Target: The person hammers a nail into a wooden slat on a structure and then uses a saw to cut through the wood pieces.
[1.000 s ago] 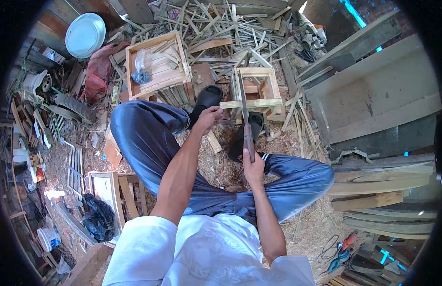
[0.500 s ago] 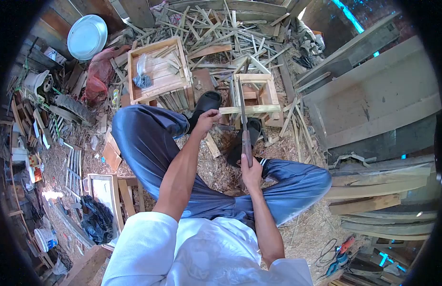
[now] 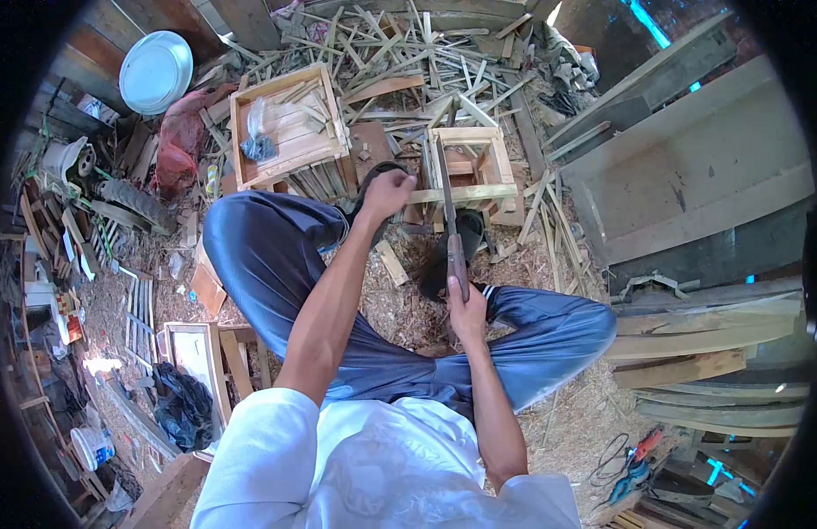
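My right hand [image 3: 467,310] is closed around the handle of a handsaw [image 3: 452,212]. Its narrow dark blade points away from me and lies across a pale wooden strip [image 3: 483,191]. That strip rests crosswise over the near side of a small open wooden frame [image 3: 470,135]. My left hand [image 3: 391,193] has its fingers curled at the strip's left end, gripping it; the fingertips are partly hidden. Between my knees, my feet in dark slippers [image 3: 468,238] stand close to the frame.
A shallow wooden box [image 3: 238,132] holding a plastic bag stands ahead on the left. Behind it lies a heap of scrap sticks [image 3: 408,53]. Long boards [image 3: 690,167] lean at the right, and a blue power tool [image 3: 633,480] with a cord lies at lower right.
My left hand has shifted forward and curled over at the strip's end. The saw stays across the strip in nearly the same place. The whole view has shifted slightly.
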The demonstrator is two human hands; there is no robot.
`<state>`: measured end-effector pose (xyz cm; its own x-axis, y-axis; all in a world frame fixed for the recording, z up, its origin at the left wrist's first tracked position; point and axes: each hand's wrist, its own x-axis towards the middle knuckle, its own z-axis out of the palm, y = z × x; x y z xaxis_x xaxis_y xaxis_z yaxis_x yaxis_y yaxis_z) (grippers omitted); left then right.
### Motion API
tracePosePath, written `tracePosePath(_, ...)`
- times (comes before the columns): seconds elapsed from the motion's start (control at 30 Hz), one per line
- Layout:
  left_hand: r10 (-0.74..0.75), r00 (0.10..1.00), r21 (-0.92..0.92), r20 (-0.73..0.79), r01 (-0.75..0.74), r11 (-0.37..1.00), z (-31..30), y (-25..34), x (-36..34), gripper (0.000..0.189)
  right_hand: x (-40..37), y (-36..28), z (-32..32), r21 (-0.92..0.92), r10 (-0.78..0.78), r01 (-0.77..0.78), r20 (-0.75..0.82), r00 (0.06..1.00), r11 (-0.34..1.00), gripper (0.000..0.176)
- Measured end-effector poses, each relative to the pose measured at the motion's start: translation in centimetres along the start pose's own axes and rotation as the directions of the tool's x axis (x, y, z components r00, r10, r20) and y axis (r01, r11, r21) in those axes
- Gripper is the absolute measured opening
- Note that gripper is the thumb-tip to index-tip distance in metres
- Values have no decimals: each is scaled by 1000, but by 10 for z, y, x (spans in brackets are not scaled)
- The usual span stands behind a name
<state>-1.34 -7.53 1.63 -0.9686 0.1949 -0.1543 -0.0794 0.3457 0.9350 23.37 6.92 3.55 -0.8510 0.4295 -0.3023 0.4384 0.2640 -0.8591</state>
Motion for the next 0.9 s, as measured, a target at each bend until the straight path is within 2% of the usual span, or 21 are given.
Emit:
tracePosePath(0.03, 49, 996, 241, 75, -66, 968, 2, 11, -3, 23, 1, 1, 0, -8, 1, -1, 2, 1000, 1000, 49)
tracePosePath(0.07, 78, 984, 461, 160, -145, 876, 2, 22, -7, 27, 1, 1, -1, -17, 1, -1, 3, 1000, 1000, 50)
tracePosePath(0.13, 64, 975, 426, 212, -152, 892, 8, 14, -3, 31, 1, 0, -3, -10, 11, -11, 9, 1000, 1000, 50)
tracePosePath(0.2, 163, 956, 367, 244, -246, 897, 11, 9, -2, 30, 1, 2, -4, 0, 22, -22, 13, 1000, 1000, 50)
tracePosePath(0.3, 168, 940, 321, 296, -264, 910, 10, 10, -2, 30, 3, 5, -3, -22, -10, 10, 22, 1000, 1000, 45)
tracePosePath(0.43, 100, 935, 392, 340, -238, 889, 12, 11, -2, 30, 2, -3, -5, -13, 18, -18, 4, 1000, 1000, 48)
tracePosePath(0.53, 90, 949, 353, 304, -200, 914, 21, 9, -6, 32, 3, -11, -8, -30, 49, -49, -2, 999, 998, 52)
tracePosePath(0.6, 41, 962, 421, 271, -157, 893, 27, 9, -8, 38, 4, -9, -8, -63, 61, -62, -3, 998, 996, 53)
tracePosePath(0.67, 48, 952, 400, 303, -172, 900, 26, 8, -7, 38, 5, -1, -5, 45, 34, -31, -55, 998, 998, 54)
tracePosePath(0.73, 54, 940, 376, 336, -187, 908, 31, -7, -5, 38, 2, -10, -8, 118, 72, -71, -8, 997, 991, 55)
tracePosePath(0.8, 286, 922, 494, 262, -383, 780, 36, -15, -9, 35, 2, -12, -8, 274, 99, -94, -3, 995, 957, 53)
tracePosePath(0.83, 283, 923, 494, 262, -380, 782, 37, -16, -10, 35, 1, -12, -9, 273, 101, -97, -1, 995, 957, 53)
tracePosePath(0.9, 241, 945, 473, 221, -319, 821, 39, -17, -11, 33, 0, -14, -11, 394, 99, -77, -36, 994, 916, 52)
